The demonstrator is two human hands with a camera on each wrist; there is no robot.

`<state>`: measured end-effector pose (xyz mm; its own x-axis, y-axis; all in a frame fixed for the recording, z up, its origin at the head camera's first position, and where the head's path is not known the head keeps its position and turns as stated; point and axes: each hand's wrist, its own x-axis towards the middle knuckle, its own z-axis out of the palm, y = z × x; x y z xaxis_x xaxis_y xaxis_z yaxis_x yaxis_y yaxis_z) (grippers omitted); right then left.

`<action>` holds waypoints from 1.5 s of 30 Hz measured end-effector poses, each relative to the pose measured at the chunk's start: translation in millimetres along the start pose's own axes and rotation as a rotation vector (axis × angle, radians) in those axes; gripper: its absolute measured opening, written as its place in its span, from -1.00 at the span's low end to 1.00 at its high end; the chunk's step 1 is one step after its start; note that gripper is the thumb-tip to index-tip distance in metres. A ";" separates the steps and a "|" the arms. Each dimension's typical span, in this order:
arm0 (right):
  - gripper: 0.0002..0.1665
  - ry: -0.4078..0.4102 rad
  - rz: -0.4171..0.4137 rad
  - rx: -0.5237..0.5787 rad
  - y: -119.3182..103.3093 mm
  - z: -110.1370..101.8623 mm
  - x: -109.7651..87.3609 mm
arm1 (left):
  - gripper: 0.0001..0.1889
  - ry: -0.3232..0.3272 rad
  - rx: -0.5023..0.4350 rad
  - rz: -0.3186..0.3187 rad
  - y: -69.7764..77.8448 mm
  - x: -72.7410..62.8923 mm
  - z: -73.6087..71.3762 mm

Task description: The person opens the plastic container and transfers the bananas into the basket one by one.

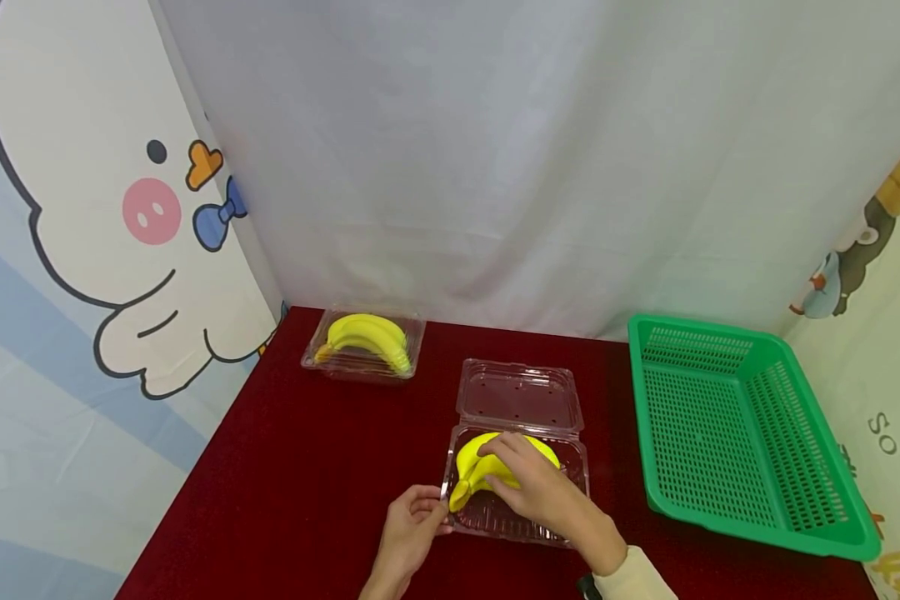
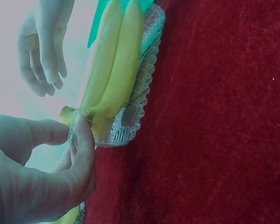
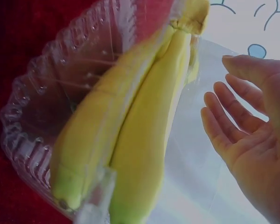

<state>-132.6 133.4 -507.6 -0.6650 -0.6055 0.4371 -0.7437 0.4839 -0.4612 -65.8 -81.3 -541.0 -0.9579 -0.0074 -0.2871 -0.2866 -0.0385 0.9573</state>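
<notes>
A clear plastic clamshell box (image 1: 495,523) lies on the red cloth, its lid (image 1: 520,396) folded back away from the person. In its base rests a bunch of yellow bananas (image 1: 468,457), stem end toward the left front corner. My left hand (image 1: 408,529) pinches the box's left rim near that corner between thumb and fingers, as the left wrist view shows. Above the bunch hovers my right hand (image 1: 523,477), hiding part of it in the head view. The right wrist view shows this hand's fingers (image 3: 231,109) loosely bent, apart from the bananas and holding nothing.
At the back left stands a second clear box (image 1: 418,333) with bananas (image 1: 367,336) inside. A green perforated plastic basket (image 1: 648,467) occupies the right side. Behind the red-covered table (image 1: 292,475) hangs a pale curtain (image 1: 495,167), with cartoon-printed cloth at both sides.
</notes>
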 end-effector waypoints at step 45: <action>-0.58 -0.097 -0.111 -0.089 -10.8 38.8 -3.3 | -0.74 -0.003 0.001 0.008 -1.5 1.2 -0.6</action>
<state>-119.7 105.7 -534.0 -0.5721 -0.7145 0.4027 -0.8181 0.4621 -0.3423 -66.6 -81.8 -542.9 -0.9602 -0.0046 -0.2794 -0.2790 -0.0378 0.9596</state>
